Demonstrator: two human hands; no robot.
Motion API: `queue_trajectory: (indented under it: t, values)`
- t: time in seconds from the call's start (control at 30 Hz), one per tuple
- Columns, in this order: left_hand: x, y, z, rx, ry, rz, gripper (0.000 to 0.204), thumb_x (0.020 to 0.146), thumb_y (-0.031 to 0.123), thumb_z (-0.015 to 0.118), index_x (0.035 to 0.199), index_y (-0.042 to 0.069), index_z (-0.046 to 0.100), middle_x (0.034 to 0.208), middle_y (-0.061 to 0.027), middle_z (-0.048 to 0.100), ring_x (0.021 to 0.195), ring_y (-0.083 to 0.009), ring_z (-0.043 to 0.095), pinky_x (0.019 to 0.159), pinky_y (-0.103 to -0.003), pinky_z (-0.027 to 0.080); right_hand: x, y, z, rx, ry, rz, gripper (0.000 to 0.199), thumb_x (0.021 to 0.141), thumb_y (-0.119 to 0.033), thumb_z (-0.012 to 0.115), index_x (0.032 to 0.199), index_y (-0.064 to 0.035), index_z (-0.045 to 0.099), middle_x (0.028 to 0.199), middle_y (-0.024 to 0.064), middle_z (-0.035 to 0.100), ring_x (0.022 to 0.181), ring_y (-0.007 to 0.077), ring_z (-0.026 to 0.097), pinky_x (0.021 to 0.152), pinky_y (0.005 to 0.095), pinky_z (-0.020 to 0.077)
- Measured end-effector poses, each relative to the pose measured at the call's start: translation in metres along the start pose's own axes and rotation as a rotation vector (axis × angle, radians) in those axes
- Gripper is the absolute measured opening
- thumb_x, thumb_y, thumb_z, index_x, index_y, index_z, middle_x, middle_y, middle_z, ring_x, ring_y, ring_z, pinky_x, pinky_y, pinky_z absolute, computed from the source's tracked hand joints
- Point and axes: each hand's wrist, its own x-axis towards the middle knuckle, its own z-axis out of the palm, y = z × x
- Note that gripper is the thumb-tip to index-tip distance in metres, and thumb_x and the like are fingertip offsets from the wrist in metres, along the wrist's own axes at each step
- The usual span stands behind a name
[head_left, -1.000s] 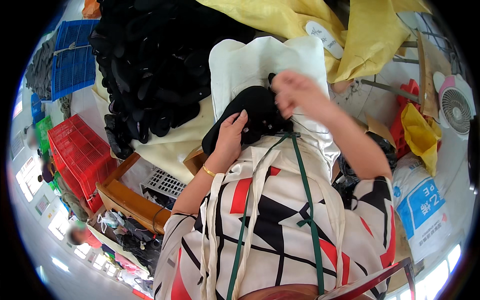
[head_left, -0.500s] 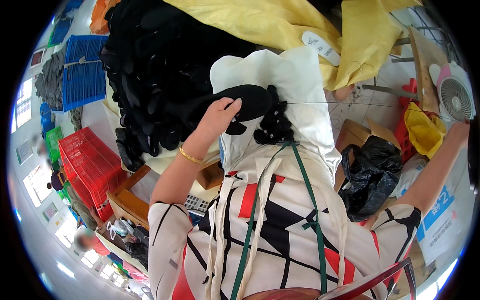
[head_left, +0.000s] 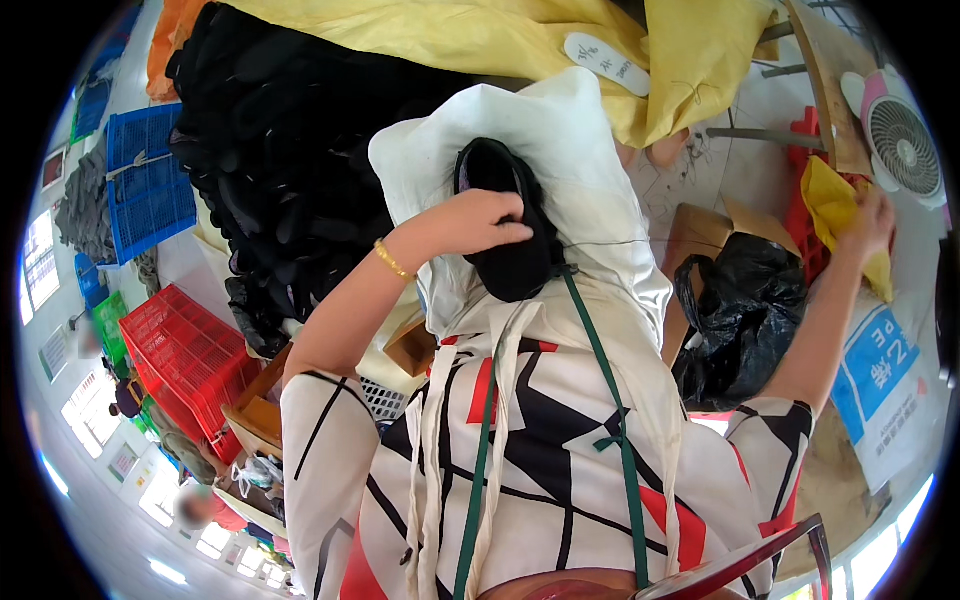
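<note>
A black cloth shoe [head_left: 515, 275] lies on the white padded cloth [head_left: 605, 185] across my lap, its opening facing up. My left hand [head_left: 480, 222] is closed on the shoe, with the fingertips hidden by the hand and the shoe's opening. Out to the right, my right hand [head_left: 870, 222] is raised beside a yellow bag [head_left: 830, 205], its fingers drawn together. Whatever the fingers pinch is too small to make out. A thin dark thread [head_left: 610, 243] runs rightward from the shoe over the cloth.
Black shoes [head_left: 290, 150] are heaped at the left. Yellow sheeting [head_left: 480, 35] with a white sole-shaped piece [head_left: 607, 64] lies beyond. Blue [head_left: 150, 180] and red crates [head_left: 190, 350] stand left; a black plastic bag [head_left: 740, 310], a carton [head_left: 695, 235] and a fan [head_left: 900, 140] are right.
The shoe has turned and moved onto the middle of the cloth, covering the small black pieces there. My left hand has shifted right with it; my right hand has come inward from the right edge.
</note>
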Motion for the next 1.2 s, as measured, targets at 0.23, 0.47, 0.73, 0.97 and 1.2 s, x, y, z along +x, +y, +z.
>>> queue_trajectory:
  t: [0.23,0.47,0.73,0.97,1.2]
  values:
    - [-0.031,-0.008,0.021,0.055,0.837,0.156,0.034,0.091,0.027,0.069,0.111,0.002,0.060,0.104,-0.0148,0.065,0.099,-0.0330,0.060,0.087,-0.039,0.049,-0.217,-0.116,0.111,0.149,-1.046,0.210,0.020,0.097,-0.001,0.058,0.116,-0.0051,0.064,0.108,-0.0003,0.065,0.091,0.0113,0.061,0.083,0.0267,0.0510]
    - [-0.055,-0.002,0.057,-0.029,0.702,-0.122,0.028,0.090,0.029,0.070,0.099,0.004,0.064,0.096,-0.0124,0.066,0.086,-0.0308,0.062,0.075,-0.037,0.051,-0.325,-0.162,0.118,0.023,-1.588,-0.426,0.017,0.085,-0.020,0.071,0.090,-0.0060,0.064,0.086,0.0098,0.060,0.082,0.0296,0.061,0.073,0.0413,0.0502]
    - [-0.052,-0.023,0.073,-0.552,0.630,-0.091,0.026,0.091,0.022,0.072,0.107,0.002,0.065,0.092,-0.0058,0.067,0.072,-0.0183,0.063,0.062,-0.029,0.051,-0.321,-0.169,0.104,0.144,-1.403,-0.158,0.009,0.087,-0.010,0.069,0.087,-0.0031,0.064,0.080,0.0101,0.059,0.074,0.0289,0.058,0.067,0.0365,0.0491]
    - [-0.055,-0.008,0.089,-1.174,0.622,-0.162,0.023,0.094,0.016,0.070,0.110,0.001,0.065,0.090,-0.0050,0.068,0.069,-0.0097,0.063,0.056,-0.021,0.052,-0.339,-0.157,0.092,0.090,-1.171,-0.049,0.006,0.092,-0.007,0.065,0.095,-0.0018,0.063,0.081,0.0080,0.061,0.070,0.0158,0.059,0.063,0.0288,0.0489]
    - [-0.054,-0.023,0.109,-1.474,0.598,-0.054,0.021,0.096,0.017,0.067,0.108,0.000,0.065,0.090,-0.0087,0.070,0.069,-0.0141,0.068,0.055,-0.023,0.056,-0.357,-0.157,0.091,0.428,-1.156,0.409,0.012,0.098,-0.012,0.063,0.105,-0.0021,0.062,0.080,0.0011,0.063,0.071,0.0075,0.059,0.066,0.0240,0.0501]
